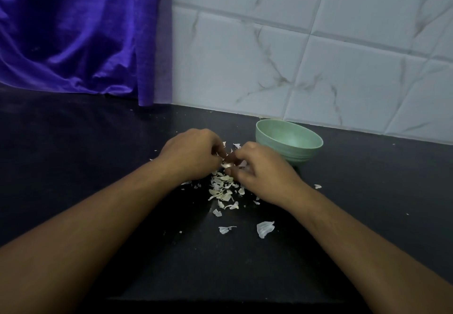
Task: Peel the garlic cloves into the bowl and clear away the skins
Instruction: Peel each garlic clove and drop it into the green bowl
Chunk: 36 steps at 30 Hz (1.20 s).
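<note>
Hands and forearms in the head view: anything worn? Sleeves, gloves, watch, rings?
Nothing worn shows. The left hand and right hand are ungloved. The left forearm and right forearm are bare to the frame edge, with no sleeves. No watch or bracelet on either wrist, and no ring on the fingers in view.

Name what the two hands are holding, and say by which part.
A garlic clove, pinched between the fingers of the left hand and the right hand; which end each grips is hidden.

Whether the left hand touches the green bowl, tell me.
Apart. Head view: the right hand lies between the left hand and the bowl.
</note>
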{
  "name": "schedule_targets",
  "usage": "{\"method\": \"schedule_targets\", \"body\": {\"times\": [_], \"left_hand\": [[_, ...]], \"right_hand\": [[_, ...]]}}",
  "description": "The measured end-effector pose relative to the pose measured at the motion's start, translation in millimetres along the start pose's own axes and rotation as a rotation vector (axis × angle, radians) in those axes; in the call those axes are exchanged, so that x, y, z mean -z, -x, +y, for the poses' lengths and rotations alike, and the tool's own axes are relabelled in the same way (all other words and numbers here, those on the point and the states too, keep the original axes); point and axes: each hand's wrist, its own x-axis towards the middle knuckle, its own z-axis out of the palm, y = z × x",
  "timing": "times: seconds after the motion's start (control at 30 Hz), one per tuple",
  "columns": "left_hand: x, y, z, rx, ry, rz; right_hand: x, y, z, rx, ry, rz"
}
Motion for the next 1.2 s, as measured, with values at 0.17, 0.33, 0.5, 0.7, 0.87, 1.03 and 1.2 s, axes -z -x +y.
{"method": "schedule_targets", "body": {"times": [0.17,0.33,0.5,0.7,0.87,1.03,1.2], "left_hand": [[-1.6,-1.1,-1.4,0.000,-0.001,-0.034],[-1.6,-3.8,-3.6,-0.066,0.093,-0.028],[4.5,-5.0,-3.5,-0.037,0.511,-0.008],[5.2,0.2,5.0,0.091,0.895,-0.109],[1.7,-0.4,7.2,0.137,1.069,-0.126],[1.8,-0.6,10.6,0.222,1.274,-0.155],[0.3,0.7,16.1,0.285,1.395,-0.151]], "right_hand": [[-1.2,-2.5,3.2,-0.010,-0.063,0.006],[-2.5,1.0,8.2,-0.035,-0.206,0.043],[8.4,5.9,6.2,-0.215,-0.925,0.084],[10.0,8.3,3.2,-0.251,-1.104,0.113],[9.2,10.5,1.9,-0.245,-1.134,0.127],[11.4,11.3,-3.7,-0.222,-1.157,0.158],[8.9,11.6,-9.5,-0.260,-1.236,0.183]]}}
